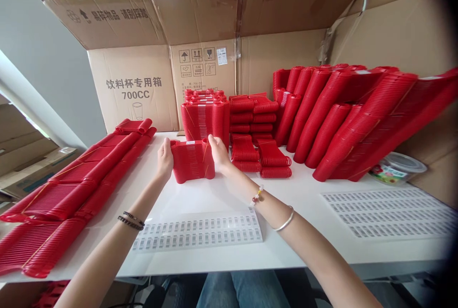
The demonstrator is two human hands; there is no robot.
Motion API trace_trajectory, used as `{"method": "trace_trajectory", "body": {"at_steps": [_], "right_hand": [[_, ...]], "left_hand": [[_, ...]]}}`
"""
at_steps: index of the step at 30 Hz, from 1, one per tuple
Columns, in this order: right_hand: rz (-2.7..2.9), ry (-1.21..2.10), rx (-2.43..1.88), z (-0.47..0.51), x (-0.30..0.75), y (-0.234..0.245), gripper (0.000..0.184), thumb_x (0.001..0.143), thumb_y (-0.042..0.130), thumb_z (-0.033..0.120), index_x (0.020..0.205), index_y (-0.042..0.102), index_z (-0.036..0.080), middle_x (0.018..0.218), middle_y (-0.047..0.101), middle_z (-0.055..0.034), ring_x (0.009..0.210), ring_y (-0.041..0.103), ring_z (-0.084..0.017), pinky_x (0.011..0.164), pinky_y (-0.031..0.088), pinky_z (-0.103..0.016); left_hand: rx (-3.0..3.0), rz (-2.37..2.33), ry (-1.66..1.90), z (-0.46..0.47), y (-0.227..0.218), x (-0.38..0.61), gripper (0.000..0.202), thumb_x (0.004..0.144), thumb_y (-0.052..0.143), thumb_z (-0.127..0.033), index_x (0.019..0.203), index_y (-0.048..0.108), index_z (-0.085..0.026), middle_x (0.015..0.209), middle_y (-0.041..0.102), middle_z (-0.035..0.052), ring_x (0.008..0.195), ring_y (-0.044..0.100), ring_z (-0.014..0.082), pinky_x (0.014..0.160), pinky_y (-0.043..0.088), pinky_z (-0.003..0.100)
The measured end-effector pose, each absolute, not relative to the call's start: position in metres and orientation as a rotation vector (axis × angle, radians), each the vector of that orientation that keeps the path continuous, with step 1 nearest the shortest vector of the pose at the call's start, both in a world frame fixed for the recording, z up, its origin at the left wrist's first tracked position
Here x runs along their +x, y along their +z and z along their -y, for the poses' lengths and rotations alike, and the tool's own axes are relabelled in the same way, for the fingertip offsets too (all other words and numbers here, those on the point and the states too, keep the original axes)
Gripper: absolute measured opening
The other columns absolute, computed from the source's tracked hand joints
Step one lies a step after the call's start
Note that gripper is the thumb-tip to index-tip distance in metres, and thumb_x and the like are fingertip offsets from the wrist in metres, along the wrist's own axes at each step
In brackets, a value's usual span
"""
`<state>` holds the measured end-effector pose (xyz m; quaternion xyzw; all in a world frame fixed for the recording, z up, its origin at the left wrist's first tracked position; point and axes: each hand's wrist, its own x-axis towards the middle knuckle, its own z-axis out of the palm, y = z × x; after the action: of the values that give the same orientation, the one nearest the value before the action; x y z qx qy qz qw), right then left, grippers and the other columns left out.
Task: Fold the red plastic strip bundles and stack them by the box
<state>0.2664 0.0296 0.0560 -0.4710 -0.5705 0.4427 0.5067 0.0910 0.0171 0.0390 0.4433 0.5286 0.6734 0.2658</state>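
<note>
Several red bundles (pixel 89 174) lie flat in a long overlapping line down the left of the white surface (pixel 307 193), probably laid so that they cannot topple or crowd the middle. Folded cardboard (pixel 136 69) stands along the back, seemingly as a screen to stop things sliding off. Next comes the left hand (pixel 165 159), its grip clamped on the left edge of one red block (pixel 193 161), which is held upright near the middle of the surface; the right hand (pixel 219 153) clamps the opposite edge near the top, so the hold looks balanced. Whether the block's lower edge touches the surface is hard to tell from this angle. One label sheet (pixel 200 231) lies between the forearms, a handy spot for both hands. Behind the held block rises an upright stack (pixel 203 114); just right of it, a low pile (pixel 246 155) lies flat in two columns, likely for steadiness. Farther right, tall stacks (pixel 332 112) lean together, apparently propping one another. A clear tub (pixel 395 167) sits beside their foot, with a second label sheet (pixel 390 212) in front.
</note>
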Motion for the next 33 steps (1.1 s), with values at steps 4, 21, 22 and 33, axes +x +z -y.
{"method": "trace_trajectory", "body": {"at_steps": [4,21,22,33], "right_hand": [[1.478,0.686,-1.149,-0.022,0.316,0.053,0.032,0.092,0.043,0.049,0.096,0.055,0.02,0.101,0.065,-0.0053,0.093,0.06,-0.018,0.084,0.044,-0.026],[1.544,0.154,-2.264,-0.023,0.328,0.037,0.113,0.075,0.066,0.068,0.155,0.015,0.006,0.138,0.042,-0.033,0.117,0.052,-0.044,0.096,0.034,-0.054],[1.538,0.146,-2.274,-0.024,0.328,0.037,0.114,0.074,0.068,0.066,0.155,0.016,0.006,0.138,0.042,-0.0328,0.117,0.051,-0.044,0.095,0.035,-0.054],[1.492,0.207,-2.263,-0.028,0.33,0.043,0.095,0.082,0.061,0.056,0.15,0.023,0.001,0.132,0.049,-0.0321,0.113,0.056,-0.041,0.095,0.035,-0.055]], "left_hand": [[1.255,-1.465,1.838,-0.018,0.037,0.087,0.068,0.082,0.035,-0.079,0.082,0.067,-0.018,0.073,0.067,0.0039,0.067,0.061,0.0181,0.06,0.046,0.027],[1.485,-1.301,1.883,-0.018,0.034,0.074,0.063,0.073,0.052,-0.079,0.099,0.055,-0.022,0.09,0.067,0.0052,0.081,0.066,0.0193,0.075,0.05,0.031],[1.48,-1.301,1.892,-0.019,0.033,0.073,0.064,0.072,0.053,-0.079,0.1,0.054,-0.022,0.093,0.067,0.0057,0.085,0.066,0.0197,0.077,0.051,0.032],[1.433,-1.35,1.911,-0.018,0.032,0.063,0.056,0.076,0.052,-0.074,0.098,0.051,-0.022,0.093,0.063,0.0044,0.082,0.063,0.0176,0.074,0.049,0.031]]}}
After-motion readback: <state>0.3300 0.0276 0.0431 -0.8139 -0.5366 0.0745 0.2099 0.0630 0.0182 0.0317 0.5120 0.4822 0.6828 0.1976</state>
